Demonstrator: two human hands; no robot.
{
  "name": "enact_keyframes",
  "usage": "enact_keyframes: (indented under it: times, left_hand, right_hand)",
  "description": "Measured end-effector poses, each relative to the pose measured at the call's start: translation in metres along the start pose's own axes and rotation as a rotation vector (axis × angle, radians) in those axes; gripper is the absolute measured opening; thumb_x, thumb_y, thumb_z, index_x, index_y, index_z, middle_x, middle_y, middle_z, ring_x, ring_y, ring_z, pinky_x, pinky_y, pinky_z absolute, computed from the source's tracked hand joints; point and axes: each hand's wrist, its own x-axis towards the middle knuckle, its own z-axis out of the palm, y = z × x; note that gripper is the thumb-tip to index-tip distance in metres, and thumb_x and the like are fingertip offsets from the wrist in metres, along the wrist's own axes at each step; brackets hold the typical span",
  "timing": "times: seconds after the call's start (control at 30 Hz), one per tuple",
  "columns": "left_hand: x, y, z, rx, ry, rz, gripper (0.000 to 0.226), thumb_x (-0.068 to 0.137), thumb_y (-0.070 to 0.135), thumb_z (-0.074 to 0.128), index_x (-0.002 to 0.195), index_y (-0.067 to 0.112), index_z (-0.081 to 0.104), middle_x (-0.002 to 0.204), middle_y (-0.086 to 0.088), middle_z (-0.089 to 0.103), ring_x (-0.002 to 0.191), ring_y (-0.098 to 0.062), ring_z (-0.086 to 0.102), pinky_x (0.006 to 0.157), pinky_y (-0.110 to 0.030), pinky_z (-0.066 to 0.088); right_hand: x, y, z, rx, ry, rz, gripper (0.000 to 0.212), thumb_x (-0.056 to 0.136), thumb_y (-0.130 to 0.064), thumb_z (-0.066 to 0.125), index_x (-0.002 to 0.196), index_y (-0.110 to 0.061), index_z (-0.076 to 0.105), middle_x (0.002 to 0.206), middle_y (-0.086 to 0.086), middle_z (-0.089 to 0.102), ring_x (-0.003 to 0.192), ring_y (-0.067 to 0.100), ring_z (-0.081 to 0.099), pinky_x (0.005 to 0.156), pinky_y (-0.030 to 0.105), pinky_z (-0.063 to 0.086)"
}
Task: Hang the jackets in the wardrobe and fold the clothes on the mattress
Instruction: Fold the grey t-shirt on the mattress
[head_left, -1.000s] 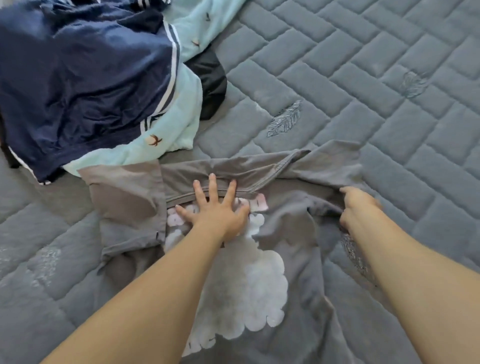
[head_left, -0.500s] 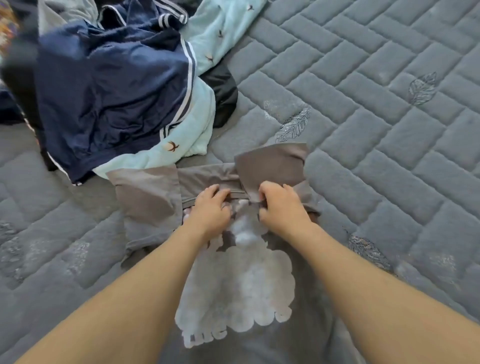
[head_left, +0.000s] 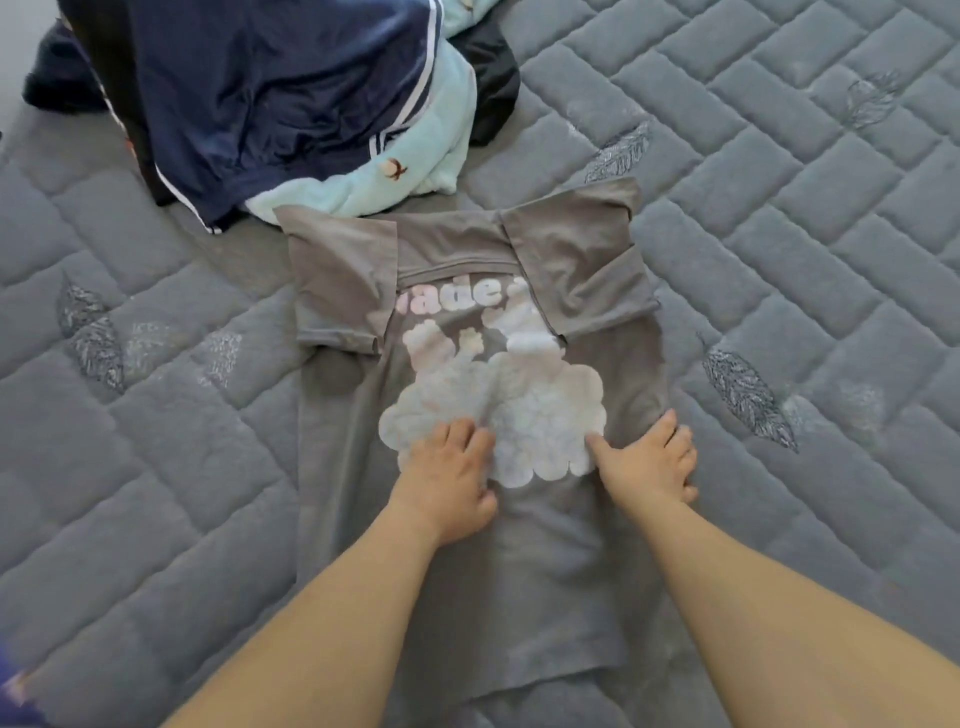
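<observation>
both hands (head_left: 447, 480) lower, clothes pile (head_left: 291, 98) beyond

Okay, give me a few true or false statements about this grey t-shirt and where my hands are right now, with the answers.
1. Both sleeves of the grey t-shirt are folded inward over its body. True.
2. The left hand holds a hanger. False: it rests on the shirt's white cloud print.
3. The right hand rests near the shirt's right edge. True.
4. The navy garment lies on top of the t-shirt. False: it sits in the pile beyond the collar.
5. The shirt lies on a wooden floor. False: it lies on the quilted grey mattress.
</observation>
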Motion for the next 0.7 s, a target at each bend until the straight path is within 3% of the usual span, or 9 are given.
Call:
enact_keyframes:
  times: [0.13,0.23,0.3,0.37,0.47,0.53,0.57,0.63,0.7]
  left_hand:
    - [-0.021,0.027,0.031,0.125,-0.077,-0.05,0.075,0.07,0.062,0.05,0.13,0.02,0.033,0.136,-0.008,0.025,0.123,-0.032,0.026,0.102,-0.049,0.028]
    - [-0.03,0.04,0.039,0.111,-0.103,-0.061,0.088,0.068,0.071,0.048,0.135,0.019,0.024,0.143,-0.007,0.014,0.132,-0.03,0.01,0.111,-0.056,0.015]
    - [-0.038,0.05,0.041,0.097,-0.114,0.069,0.092,0.067,0.076,0.045,0.14,0.023,0.024,0.149,-0.004,0.016,0.135,-0.026,0.009,0.112,-0.062,0.008]
    - [-0.047,0.067,0.045,0.058,-0.225,0.207,0.102,0.065,0.083,0.042,0.147,0.028,0.018,0.155,0.001,0.012,0.143,-0.025,0.006,0.109,-0.071,-0.006]
    - [-0.063,0.093,0.059,0.012,-0.445,0.115,0.129,0.054,0.096,0.041,0.154,0.034,-0.013,0.158,0.013,-0.024,0.146,-0.023,-0.029,0.09,-0.073,-0.031]
    - [-0.072,0.105,0.064,0.036,-0.429,0.026,0.122,0.068,0.081,0.053,0.151,0.034,-0.023,0.155,0.015,-0.034,0.143,-0.024,-0.037,0.093,-0.078,-0.023]
    - [-0.074,0.109,0.063,0.037,-0.385,-0.018,0.111,0.077,0.064,0.059,0.153,0.035,-0.018,0.157,0.013,-0.029,0.146,-0.026,-0.029,0.1,-0.08,-0.011]
    - [-0.075,0.109,0.054,0.003,-0.248,-0.129,0.082,0.081,0.032,0.061,0.15,0.031,0.016,0.156,0.001,0.005,0.147,-0.032,0.008,0.106,-0.068,0.023]
    - [-0.075,0.093,0.04,-0.064,-0.164,-0.306,0.048,0.08,0.02,0.056,0.126,0.022,0.044,0.135,-0.005,0.04,0.124,-0.031,0.042,0.092,-0.046,0.042]
  right_hand:
    - [-0.012,0.044,-0.005,0.005,-0.015,0.041,0.087,0.072,-0.065,0.07,0.133,-0.011,0.038,0.139,0.015,0.046,0.131,0.036,0.042,0.105,0.049,0.035]
    - [-0.015,0.072,-0.021,-0.032,-0.293,0.055,0.055,0.078,-0.05,0.073,0.11,-0.008,0.055,0.113,0.013,0.064,0.111,0.033,0.06,0.098,0.043,0.046]
    - [-0.017,0.083,-0.033,-0.001,-0.556,0.124,0.03,0.082,-0.031,0.073,0.095,-0.009,0.059,0.093,0.009,0.067,0.088,0.028,0.065,0.084,0.035,0.052]
    - [-0.019,0.083,-0.046,0.155,-0.81,0.275,0.026,0.086,-0.026,0.07,0.104,-0.009,0.064,0.099,0.01,0.071,0.089,0.026,0.066,0.079,0.035,0.051]
    - [-0.014,0.072,-0.06,0.576,-0.876,0.397,0.031,0.093,-0.027,0.064,0.117,-0.006,0.065,0.103,0.014,0.074,0.095,0.027,0.069,0.078,0.037,0.054]
    - [-0.014,0.06,-0.066,0.742,-0.854,0.41,0.032,0.094,-0.029,0.063,0.114,-0.004,0.066,0.1,0.016,0.074,0.089,0.028,0.069,0.073,0.038,0.055]
    - [-0.016,0.055,-0.068,0.794,-0.842,0.415,0.03,0.094,-0.028,0.063,0.112,-0.004,0.065,0.098,0.017,0.073,0.086,0.029,0.069,0.07,0.039,0.055]
    - [-0.019,0.044,-0.071,0.882,-0.804,0.406,0.017,0.095,-0.021,0.059,0.104,-0.008,0.062,0.087,0.017,0.069,0.074,0.029,0.067,0.061,0.038,0.055]
    - [-0.021,0.033,-0.077,1.02,-0.749,0.431,0.008,0.095,-0.012,0.054,0.094,-0.009,0.061,0.08,0.014,0.065,0.068,0.027,0.063,0.061,0.038,0.055]
